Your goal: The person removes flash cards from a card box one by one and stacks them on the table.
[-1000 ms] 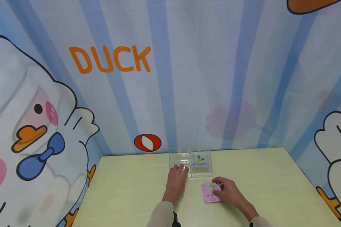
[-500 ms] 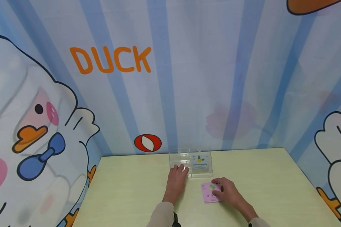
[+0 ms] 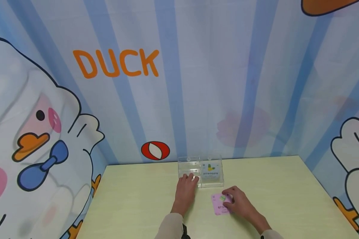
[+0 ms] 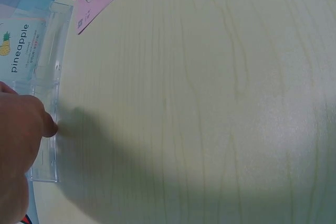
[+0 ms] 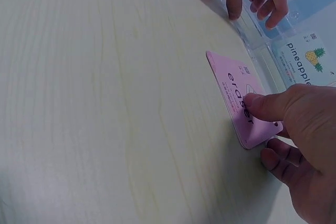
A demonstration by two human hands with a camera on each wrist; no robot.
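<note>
A clear plastic card holder (image 3: pixel 211 184) with two side-by-side compartments stands near the table's back edge. Its right compartment holds pale blue cards (image 3: pixel 210 171) reading "pineapple". My left hand (image 3: pixel 186 192) grips the front of the left compartment, thumb at the front edge and fingers curled over it, as the right wrist view shows. Just in front of the holder, my right hand (image 3: pixel 242 203) pinches a thin stack of pink cards (image 5: pixel 231 85) reading "eraser". The thumb lies across the printed face; other fingers are partly hidden behind the stack, which looks tilted in the right wrist view.
The pale wooden table (image 3: pixel 131 199) reaches back to a striped blue curtain (image 3: pixel 203 83) with duck drawings and the word "DUCK". A red-and-white oval (image 3: pixel 155 150) is printed low on the curtain, left of the holder.
The right hand and the pink cards have shifted very slightly left and toward the person. The left hand and the card holder stay where they were.
</note>
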